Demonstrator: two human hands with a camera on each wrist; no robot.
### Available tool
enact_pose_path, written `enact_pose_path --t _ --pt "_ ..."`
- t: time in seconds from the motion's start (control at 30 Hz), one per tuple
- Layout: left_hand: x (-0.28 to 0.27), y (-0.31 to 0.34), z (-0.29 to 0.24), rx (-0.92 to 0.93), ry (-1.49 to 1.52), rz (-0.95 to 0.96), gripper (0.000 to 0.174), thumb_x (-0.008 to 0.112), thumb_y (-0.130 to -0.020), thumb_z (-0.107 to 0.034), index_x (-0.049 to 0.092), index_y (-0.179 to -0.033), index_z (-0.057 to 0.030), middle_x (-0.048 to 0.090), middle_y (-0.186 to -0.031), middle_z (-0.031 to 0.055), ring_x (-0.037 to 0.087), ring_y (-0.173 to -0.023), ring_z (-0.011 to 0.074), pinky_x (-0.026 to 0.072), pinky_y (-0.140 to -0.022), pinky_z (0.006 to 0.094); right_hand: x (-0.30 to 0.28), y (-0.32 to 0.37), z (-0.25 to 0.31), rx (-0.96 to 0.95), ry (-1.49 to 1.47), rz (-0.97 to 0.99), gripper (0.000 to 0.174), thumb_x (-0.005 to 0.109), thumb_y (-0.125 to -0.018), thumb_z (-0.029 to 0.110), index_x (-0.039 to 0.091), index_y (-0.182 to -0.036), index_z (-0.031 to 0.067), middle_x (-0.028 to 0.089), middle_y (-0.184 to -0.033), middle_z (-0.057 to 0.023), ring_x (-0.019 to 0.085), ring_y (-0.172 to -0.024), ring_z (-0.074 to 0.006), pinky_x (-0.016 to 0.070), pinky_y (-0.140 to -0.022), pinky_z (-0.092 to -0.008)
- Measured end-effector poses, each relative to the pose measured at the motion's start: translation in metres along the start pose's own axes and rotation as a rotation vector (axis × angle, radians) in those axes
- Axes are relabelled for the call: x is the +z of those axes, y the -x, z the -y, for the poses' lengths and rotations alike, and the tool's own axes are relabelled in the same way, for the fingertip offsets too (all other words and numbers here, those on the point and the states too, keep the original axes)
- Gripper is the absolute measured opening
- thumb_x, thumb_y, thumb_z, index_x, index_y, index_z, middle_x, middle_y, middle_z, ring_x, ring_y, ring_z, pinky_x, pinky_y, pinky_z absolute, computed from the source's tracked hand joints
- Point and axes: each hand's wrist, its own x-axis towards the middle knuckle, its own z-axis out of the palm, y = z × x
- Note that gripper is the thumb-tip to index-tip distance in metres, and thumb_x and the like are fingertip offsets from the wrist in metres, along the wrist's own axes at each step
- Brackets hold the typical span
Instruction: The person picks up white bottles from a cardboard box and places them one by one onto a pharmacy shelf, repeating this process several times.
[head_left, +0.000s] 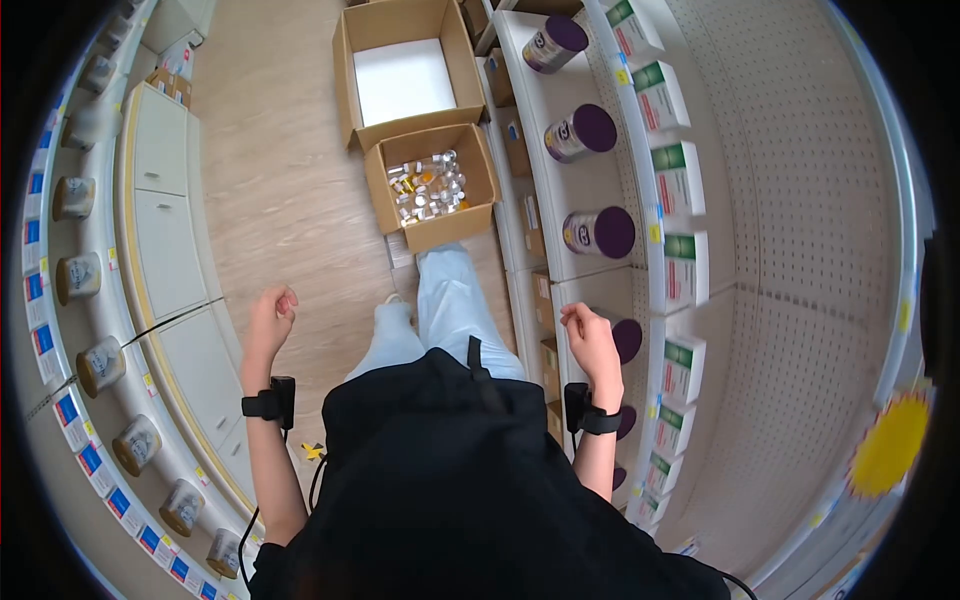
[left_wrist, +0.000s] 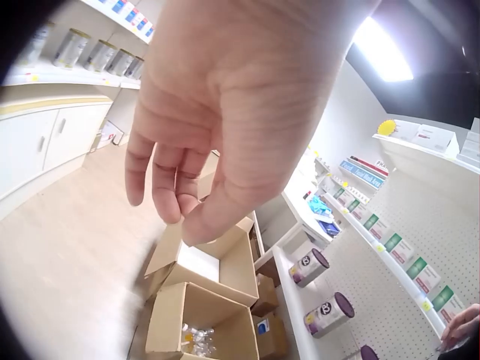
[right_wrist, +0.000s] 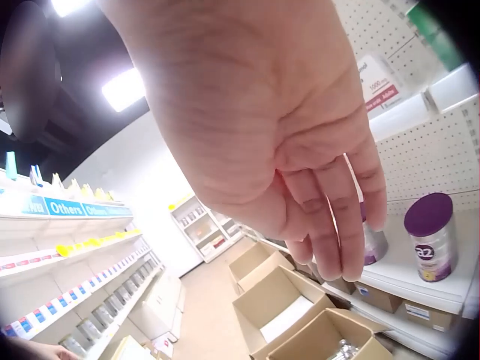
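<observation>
At the far left, small blue, red and white boxes [head_left: 42, 341] line the outer shelf, and gold-rimmed cans [head_left: 77, 278] stand in a spaced row next to them. White cabinets [head_left: 160, 230] adjoin this shelving on the floor side. The left hand [head_left: 270, 318] is held above the wood-pattern floor [head_left: 260, 150], near the cabinets, with a black camera [head_left: 283, 403] strapped at the wrist. Its grip is unloaded: the fingers are loosely bent, and the left wrist view shows the thumb tip overlapping them in the line of sight, so contact between them cannot be told. At centre, forward of the person's light blue trousers [head_left: 450, 300], two cardboard boxes sit on the floor. The larger box [head_left: 466, 55] is farther away and shows a white base; the smaller box [head_left: 450, 228] is nearer the feet and contains a loose pile of small bottles [head_left: 430, 185], some of them yellow. Both hands are well apart from this pile. The right hand [head_left: 592, 342] is positioned near the purple-lidded cans [head_left: 600, 232] on the right-side shelf [head_left: 540, 100]. Its grip is likewise unloaded, fingers relaxed and slightly bent. Farther right, white and green cartons [head_left: 685, 268] stand in a row beside a perforated panel [head_left: 790, 200]; a yellow starburst sign [head_left: 890, 445] is at the far right.
</observation>
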Motion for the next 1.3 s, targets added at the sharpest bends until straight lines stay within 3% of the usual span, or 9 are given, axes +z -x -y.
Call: enact_pose_path --t 0.33,0.57,0.7,0.77,1.0,1.07,1.1,1.2,1.3 --pt "0.042 -0.088 -0.022 -0.347 0.066 0.084 0.021 0.052 -0.065 0.01 0.051 -0.082 -0.0036 0.041 -0.064 0.0054 0.044 -0.06 0.0128 0.0376 -0.056 0.0261 0.055 -0.264 0.007 -0.138 -0.033 0.356 0.017 0.048 -0.083 0.007 0.058 -0.093 -0.0017 0.06 -0.086 -0.0246 0.057 -0.085 -0.0401 0.0461 -0.074 -0.0437" --pt "0.131 -0.22 0.014 -0.339 0.121 0.298 0.026 0.05 -0.07 0.011 0.047 -0.09 -0.0046 0.039 -0.065 0.0057 0.043 -0.061 0.0167 0.039 -0.059 0.0271 0.195 -0.437 -0.048 -0.108 0.146 0.578 0.02 0.049 -0.079 0.007 0.06 -0.094 -0.0005 0.062 -0.08 -0.0203 0.061 -0.077 -0.0333 0.0473 -0.07 -0.0362" --pt "0.216 -0.301 0.089 -0.281 -0.038 0.338 0.032 0.059 -0.075 -0.001 0.044 -0.104 -0.0013 0.048 -0.085 0.0172 0.05 -0.077 0.0301 0.0423 -0.071 0.0376 0.307 -0.509 -0.107 -0.034 0.33 0.617 0.021 0.049 -0.078 0.01 0.063 -0.091 0.0026 0.063 -0.089 -0.0205 0.06 -0.086 -0.0364 0.0477 -0.077 -0.04" --pt "0.252 -0.347 0.108 -0.482 -0.012 0.324 0.043 0.062 -0.078 -0.01 0.041 -0.114 0.0012 0.051 -0.1 0.0224 0.052 -0.093 0.0349 0.0425 -0.079 0.0408 0.36 -0.539 -0.127 -0.028 0.497 0.764 0.021 0.049 -0.08 0.01 0.064 -0.094 0.0025 0.062 -0.097 -0.0204 0.059 -0.092 -0.0355 0.0477 -0.081 -0.0406" --pt "0.369 -0.384 0.187 -0.299 0.187 0.061 0.048 0.059 -0.081 -0.013 0.039 -0.122 0.0014 0.052 -0.112 0.0258 0.052 -0.103 0.0375 0.0431 -0.082 0.0393 0.523 -0.562 -0.201 -0.187 0.739 1.007 0.03 0.049 -0.079 0.007 0.058 -0.107 0.0022 0.055 -0.118 -0.0168 0.053 -0.107 -0.0316 0.045 -0.09 -0.04" --pt "0.377 -0.386 0.181 -0.619 0.255 0.125 0.039 0.055 -0.082 -0.008 0.043 -0.118 0.0003 0.059 -0.098 0.0232 0.057 -0.091 0.0385 0.0451 -0.076 0.0407 0.552 -0.562 -0.207 -0.172 0.772 1.085 0.032 0.048 -0.08 0.008 0.057 -0.11 0.0037 0.055 -0.118 -0.0169 0.054 -0.107 -0.032 0.0448 -0.09 -0.0404" --pt "0.385 -0.381 0.182 -0.457 0.202 -0.007 0.028 0.051 -0.083 -0.005 0.048 -0.111 -0.0002 0.061 -0.085 0.0205 0.06 -0.081 0.0381 0.0465 -0.071 0.04 0.564 -0.562 -0.211 -0.165 0.794 1.147 0.033 0.048 -0.081 0.008 0.056 -0.113 0.0051 0.054 -0.118 -0.017 0.054 -0.106 -0.0323 0.0445 -0.09 -0.0407" --pt "0.387 -0.377 0.18 -0.615 0.226 0.002 0.021 0.051 -0.083 -0.004 0.05 -0.103 0.0008 0.062 -0.082 0.019 0.062 -0.076 0.0346 0.0469 -0.067 0.0357 0.593 -0.554 -0.233 -0.082 0.616 1.109 0.037 0.046 -0.083 0.011 0.051 -0.12 0.0095 0.055 -0.117 -0.0167 0.053 -0.108 -0.0326 0.0434 -0.091 -0.0412" --pt "0.387 -0.377 0.185 -0.522 0.238 -0.031 0.017 0.052 -0.083 -0.003 0.051 -0.099 0.0019 0.061 -0.076 0.017 0.063 -0.068 0.0304 0.0467 -0.062 0.0317 0.631 -0.545 -0.24 -0.145 0.577 1.009 0.042 0.044 -0.085 0.016 0.046 -0.127 0.014 0.055 -0.118 -0.0163 0.053 -0.108 -0.0332 0.0425 -0.091 -0.0421"
